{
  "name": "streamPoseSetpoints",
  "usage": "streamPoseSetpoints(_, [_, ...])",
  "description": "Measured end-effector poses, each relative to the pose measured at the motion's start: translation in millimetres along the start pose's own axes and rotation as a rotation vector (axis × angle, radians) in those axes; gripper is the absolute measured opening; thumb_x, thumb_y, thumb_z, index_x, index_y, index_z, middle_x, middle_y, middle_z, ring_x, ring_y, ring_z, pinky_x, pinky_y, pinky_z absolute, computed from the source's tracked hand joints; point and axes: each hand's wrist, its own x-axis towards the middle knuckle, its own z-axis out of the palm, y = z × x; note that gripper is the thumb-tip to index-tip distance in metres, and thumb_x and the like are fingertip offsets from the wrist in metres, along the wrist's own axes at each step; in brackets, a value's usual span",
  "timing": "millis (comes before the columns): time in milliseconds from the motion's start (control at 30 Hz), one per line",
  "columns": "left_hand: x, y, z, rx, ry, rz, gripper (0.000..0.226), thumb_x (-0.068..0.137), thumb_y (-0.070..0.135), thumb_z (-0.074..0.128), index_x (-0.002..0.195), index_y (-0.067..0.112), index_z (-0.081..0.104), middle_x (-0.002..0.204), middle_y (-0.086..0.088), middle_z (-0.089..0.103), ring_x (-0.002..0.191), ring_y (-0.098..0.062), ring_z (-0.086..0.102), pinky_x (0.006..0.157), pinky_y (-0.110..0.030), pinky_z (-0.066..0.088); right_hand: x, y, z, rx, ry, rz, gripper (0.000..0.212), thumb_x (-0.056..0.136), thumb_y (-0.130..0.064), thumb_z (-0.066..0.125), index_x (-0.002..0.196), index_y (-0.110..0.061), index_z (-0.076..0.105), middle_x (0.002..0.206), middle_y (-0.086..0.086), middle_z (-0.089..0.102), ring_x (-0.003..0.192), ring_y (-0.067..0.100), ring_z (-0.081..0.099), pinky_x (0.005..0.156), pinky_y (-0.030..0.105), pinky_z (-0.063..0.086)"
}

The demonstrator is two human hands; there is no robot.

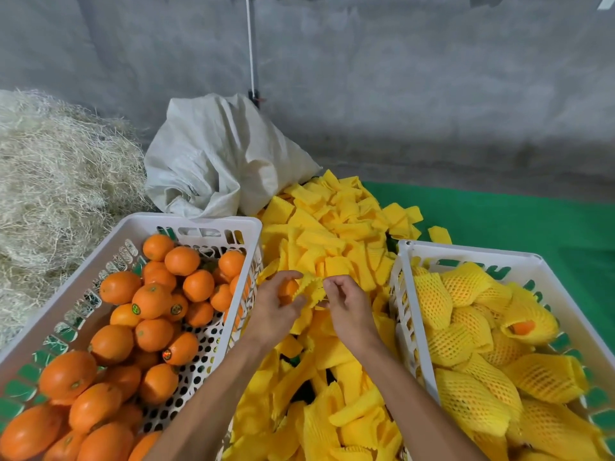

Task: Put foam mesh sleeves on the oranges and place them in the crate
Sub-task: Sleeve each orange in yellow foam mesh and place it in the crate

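My left hand grips a bare orange above the middle pile. A yellow foam mesh sleeve is held between both hands, and my right hand pinches its right edge. The sleeve's open end sits against the orange. A white crate on the left holds several bare oranges. Another white crate on the right holds several oranges wrapped in yellow sleeves.
A large pile of loose yellow sleeves fills the gap between the crates. Behind it lie a white woven sack and a heap of straw. A green mat covers the floor at the right, below a grey wall.
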Motion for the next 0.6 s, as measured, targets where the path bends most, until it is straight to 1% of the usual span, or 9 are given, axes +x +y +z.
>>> streamPoseSetpoints(100, [0,0,1,-0.021,0.045,-0.016,0.026,0.097,0.015,0.07,0.121,0.025,0.065,0.073,0.001,0.052,0.065,-0.022,0.053,0.071,-0.059,0.059,2,-3,-1,0.159,0.035,0.04,0.016,0.106,-0.028,0.051,0.108,-0.017,0.062,0.103,0.0,0.064,0.088,0.008,0.07,0.075,0.028,0.061])
streamPoseSetpoints(200, [1,1,3,-0.04,0.052,-0.011,0.017,0.1,0.025,0.068,0.117,0.025,0.065,0.062,0.013,0.053,0.059,-0.016,0.055,0.064,-0.056,0.061,2,2,0,0.107,-0.032,0.041,0.021,0.102,-0.04,0.057,0.112,-0.023,0.064,0.108,-0.009,0.066,0.098,0.009,0.068,0.078,0.028,0.061])
streamPoseSetpoints(267, [-2,2,4,-0.016,0.033,0.018,0.019,0.1,0.027,0.068,0.118,0.024,0.065,0.073,0.009,0.061,0.066,-0.025,0.063,0.061,-0.054,0.061,0,5,3,-0.02,-0.107,0.054,0.036,0.095,-0.054,0.062,0.122,-0.03,0.062,0.117,-0.018,0.065,0.103,-0.001,0.064,0.083,0.027,0.059])
streamPoseSetpoints(300, [-2,2,4,-0.002,0.023,0.031,0.02,0.1,0.026,0.068,0.119,0.021,0.065,0.084,0.0,0.065,0.073,-0.03,0.066,0.062,-0.054,0.061,-1,6,5,-0.079,-0.117,0.063,0.043,0.093,-0.057,0.062,0.128,-0.031,0.06,0.12,-0.02,0.064,0.103,-0.003,0.063,0.084,0.027,0.058])
streamPoseSetpoints(367, [-2,0,4,0.028,-0.006,0.051,0.023,0.097,0.025,0.072,0.118,0.021,0.064,0.098,-0.013,0.066,0.082,-0.037,0.067,0.066,-0.054,0.06,0,7,5,-0.162,-0.088,0.066,0.046,0.094,-0.049,0.062,0.135,-0.028,0.058,0.118,-0.013,0.066,0.097,0.001,0.065,0.079,0.027,0.058])
streamPoseSetpoints(400, [-2,-1,4,0.033,-0.023,0.049,0.027,0.095,0.026,0.075,0.12,0.023,0.063,0.101,-0.014,0.065,0.084,-0.037,0.067,0.069,-0.054,0.06,1,7,4,-0.193,-0.078,0.062,0.045,0.094,-0.043,0.063,0.135,-0.028,0.058,0.115,-0.009,0.067,0.091,0.005,0.066,0.074,0.028,0.058])
streamPoseSetpoints(467, [-3,-2,3,0.073,-0.032,0.02,0.043,0.092,0.032,0.078,0.128,0.026,0.057,0.104,-0.008,0.062,0.087,-0.031,0.067,0.072,-0.047,0.061,1,7,1,-0.222,-0.086,0.064,0.041,0.094,-0.036,0.064,0.134,-0.031,0.058,0.113,-0.006,0.067,0.083,0.014,0.069,0.07,0.035,0.059])
streamPoseSetpoints(500, [-3,-3,2,0.104,-0.025,-0.014,0.053,0.089,0.037,0.08,0.133,0.028,0.051,0.104,-0.003,0.061,0.087,-0.024,0.066,0.071,-0.04,0.059,0,7,-1,-0.22,-0.087,0.072,0.037,0.096,-0.034,0.063,0.132,-0.031,0.058,0.11,-0.006,0.068,0.081,0.017,0.071,0.07,0.039,0.061])
streamPoseSetpoints(600, [-5,-1,2,0.138,-0.009,-0.122,0.076,0.077,0.053,0.086,0.133,0.031,0.04,0.105,0.013,0.057,0.089,-0.004,0.06,0.064,-0.017,0.047,-1,8,-4,-0.183,-0.055,0.095,0.028,0.101,-0.026,0.059,0.129,-0.023,0.062,0.084,0.001,0.073,0.064,0.013,0.071,0.063,0.044,0.062])
